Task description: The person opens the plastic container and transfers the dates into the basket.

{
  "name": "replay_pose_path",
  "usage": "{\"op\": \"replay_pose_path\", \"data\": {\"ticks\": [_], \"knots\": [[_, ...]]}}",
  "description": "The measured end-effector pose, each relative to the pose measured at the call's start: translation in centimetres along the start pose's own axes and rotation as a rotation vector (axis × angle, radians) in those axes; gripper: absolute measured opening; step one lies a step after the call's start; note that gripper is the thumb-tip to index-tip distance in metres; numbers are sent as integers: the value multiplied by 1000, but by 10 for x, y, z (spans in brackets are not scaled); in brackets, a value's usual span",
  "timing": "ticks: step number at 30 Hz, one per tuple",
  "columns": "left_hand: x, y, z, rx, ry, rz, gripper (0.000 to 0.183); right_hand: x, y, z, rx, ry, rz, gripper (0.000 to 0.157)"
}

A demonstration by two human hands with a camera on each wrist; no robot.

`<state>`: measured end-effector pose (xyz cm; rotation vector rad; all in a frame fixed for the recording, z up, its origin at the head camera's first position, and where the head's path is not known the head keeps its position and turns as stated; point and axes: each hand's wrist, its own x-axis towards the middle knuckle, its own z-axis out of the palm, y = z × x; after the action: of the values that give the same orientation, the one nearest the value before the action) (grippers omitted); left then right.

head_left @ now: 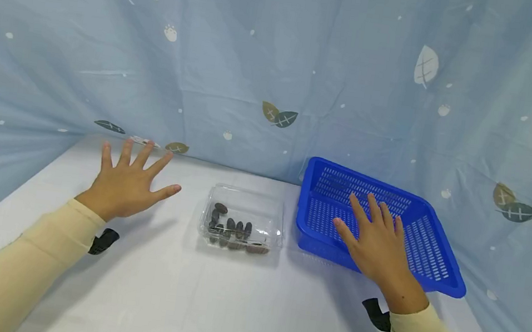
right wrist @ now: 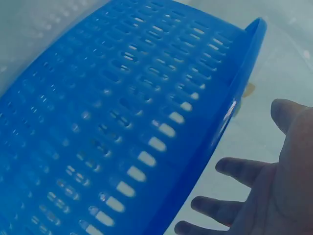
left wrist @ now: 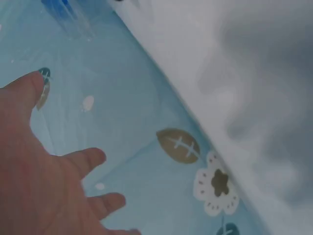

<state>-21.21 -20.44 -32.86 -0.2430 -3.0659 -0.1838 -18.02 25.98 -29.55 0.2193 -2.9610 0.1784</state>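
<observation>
With fingers spread wide, my left hand [head_left: 126,186] hovers over the left part of the white table, holding nothing. My right hand [head_left: 376,245], its fingers also spread, is in the air in front of the blue plastic basket [head_left: 326,244] and hides part of its near side. Between the hands stands a clear plastic box [head_left: 261,204] with several small dark brown oval things [head_left: 231,224] in its left and front parts; their kind is hard to tell. In the right wrist view the slotted basket wall [right wrist: 122,122] lies beside the fingers.
A blue curtain [head_left: 219,59] printed with leaves and flowers hangs behind the table and along both sides. White cloth covers the table [head_left: 227,307]. The basket stands at the back right, close to the curtain.
</observation>
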Motion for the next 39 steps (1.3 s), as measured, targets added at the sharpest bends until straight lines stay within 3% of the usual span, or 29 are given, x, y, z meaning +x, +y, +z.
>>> {"op": "replay_pose_path", "data": {"ticks": [3,5,8,11,13,16,19,26,39], "knots": [[-2,5,3,-15,49,37,87,-3,-6,-1,32,57,-19,72],[-4,10,5,-39,108,97,78,-7,-13,-1,115,150,-56,62],[-9,22,10,-89,219,247,57,-19,-31,-1,309,315,-172,36],[-16,36,15,-152,315,434,34,-31,-56,0,471,426,-372,22],[-21,47,17,-184,362,559,22,-37,-74,4,525,450,-506,24],[-29,61,21,-197,405,712,11,-42,-99,15,571,405,-665,25],[-34,71,24,-195,432,796,14,-43,-118,28,559,346,-709,22],[-36,76,29,-170,429,810,18,-32,-137,57,407,324,-694,17],[-36,68,37,-88,468,675,18,-19,-142,85,197,369,-623,21]]}}
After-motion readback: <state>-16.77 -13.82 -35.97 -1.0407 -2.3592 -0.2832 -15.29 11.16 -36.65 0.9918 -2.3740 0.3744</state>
